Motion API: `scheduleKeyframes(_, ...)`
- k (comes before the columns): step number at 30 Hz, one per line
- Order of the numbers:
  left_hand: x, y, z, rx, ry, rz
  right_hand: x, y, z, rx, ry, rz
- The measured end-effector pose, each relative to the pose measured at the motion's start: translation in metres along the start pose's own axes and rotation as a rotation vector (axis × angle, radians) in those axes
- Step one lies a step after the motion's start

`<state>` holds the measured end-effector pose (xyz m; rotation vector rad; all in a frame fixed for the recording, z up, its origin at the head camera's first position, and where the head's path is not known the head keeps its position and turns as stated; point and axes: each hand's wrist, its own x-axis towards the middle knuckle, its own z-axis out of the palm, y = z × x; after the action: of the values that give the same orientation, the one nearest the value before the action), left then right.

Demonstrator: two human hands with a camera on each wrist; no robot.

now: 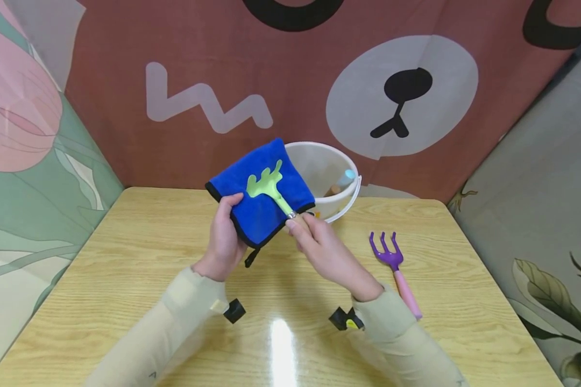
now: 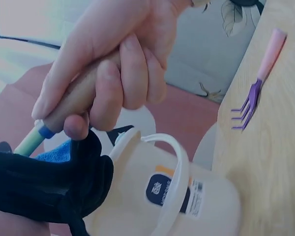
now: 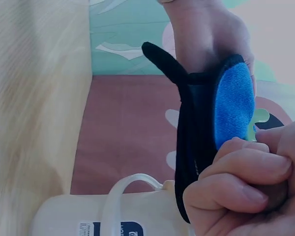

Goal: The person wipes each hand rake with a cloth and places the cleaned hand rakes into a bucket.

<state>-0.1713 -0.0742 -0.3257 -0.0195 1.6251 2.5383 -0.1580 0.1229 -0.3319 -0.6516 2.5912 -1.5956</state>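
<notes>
The right hand (image 1: 326, 250) curls its fingers round the wooden handle of a rake (image 1: 266, 185), at the middle of the head view. The rake's head is pale green with uneven, finger-like prongs pointing up; a shiny collar joins it to the handle. The left hand (image 1: 222, 231), thumb on the front, grips the lower-left part of a bright blue cloth (image 1: 259, 220) with black edging and a dark tab at its lower corner. The rake head lies in front of the cloth. Just behind the cloth's right side stands a white bucket (image 1: 310, 167), near the worktop's (image 1: 160, 236) far edge, with handle ends inside. A purple fork (image 1: 387, 255) with a pink handle lies right of centre, beside the right sleeve. Worktop spreads left of the hands and right of the fork to the slanting side edges.
</notes>
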Motion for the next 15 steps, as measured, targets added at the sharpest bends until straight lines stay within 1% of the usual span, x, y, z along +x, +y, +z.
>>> scheduleKeyframes(4,0.0007,0.0024,-0.0005,0.066,0.010,0.065,-0.0016,-0.0030,-0.0020,0.006,-0.016,0.000)
scheduleKeyframes(8,0.0030,0.0049,-0.0017,0.127,0.015,0.162,-0.0031,-0.0041,-0.0029,0.002,-0.031,0.007)
scheduleKeyframes(10,0.0037,0.0058,-0.0022,0.176,0.036,0.198,-0.0036,-0.0045,-0.0031,-0.001,-0.034,0.012)
scheduleKeyframes(13,0.0052,0.0074,-0.0028,0.248,0.057,0.271,-0.0037,-0.0043,-0.0033,-0.006,-0.037,0.018)
scheduleKeyframes(15,0.0061,0.0085,-0.0029,0.272,0.065,0.329,-0.0035,-0.0039,-0.0029,-0.010,-0.040,0.024)
